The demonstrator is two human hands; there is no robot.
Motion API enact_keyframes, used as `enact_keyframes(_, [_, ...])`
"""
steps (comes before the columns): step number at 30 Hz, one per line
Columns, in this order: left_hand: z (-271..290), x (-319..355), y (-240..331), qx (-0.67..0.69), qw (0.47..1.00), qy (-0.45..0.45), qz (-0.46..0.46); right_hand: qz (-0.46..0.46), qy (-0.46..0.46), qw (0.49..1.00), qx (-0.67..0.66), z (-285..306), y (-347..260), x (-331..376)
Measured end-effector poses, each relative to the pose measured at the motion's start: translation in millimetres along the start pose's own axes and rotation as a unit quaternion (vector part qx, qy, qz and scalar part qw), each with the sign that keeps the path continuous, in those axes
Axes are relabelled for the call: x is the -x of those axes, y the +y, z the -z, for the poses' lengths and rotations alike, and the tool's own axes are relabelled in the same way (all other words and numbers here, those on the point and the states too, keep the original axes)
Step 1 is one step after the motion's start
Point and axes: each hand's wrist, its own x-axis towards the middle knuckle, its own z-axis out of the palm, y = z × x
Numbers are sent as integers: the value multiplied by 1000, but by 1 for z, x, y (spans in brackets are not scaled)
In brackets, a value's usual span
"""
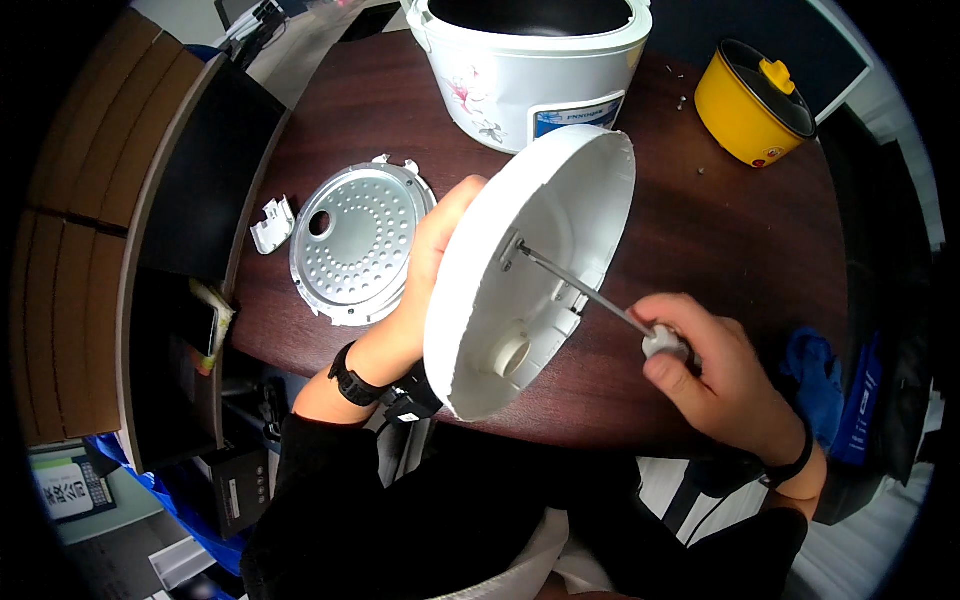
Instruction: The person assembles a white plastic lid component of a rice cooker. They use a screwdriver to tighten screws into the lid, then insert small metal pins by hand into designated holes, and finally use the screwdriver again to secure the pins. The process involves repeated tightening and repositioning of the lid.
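Observation:
My left hand (450, 222) grips the white plastic rice cooker lid shell (590, 190) by its left rim, holding it tilted on edge above the table with the hollow inside facing right. Some of its fingers are hidden behind the shell. My right hand (715, 375) is closed around the pale handle of a screwdriver (585, 290). The shaft reaches into the shell, its tip at a small metal bracket (511, 250) on the inner wall. A silver inner lid plate (365, 235) with many dimples and a round hole lies left of the shell.
Behind the shell stands a white rice cooker body (480, 75), open on top. A yellow electric pot (745, 110) sits at the far right. Small screws (682, 102) lie near it. A white plastic piece (273, 226) rests at the table's left edge, beside a shelf (190, 180).

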Motion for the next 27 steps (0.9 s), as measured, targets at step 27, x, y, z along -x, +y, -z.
enact_keyframes(27, [0,5,-8,29,997,-51,-49,-218,-163,878,-393,-27,3,-10])
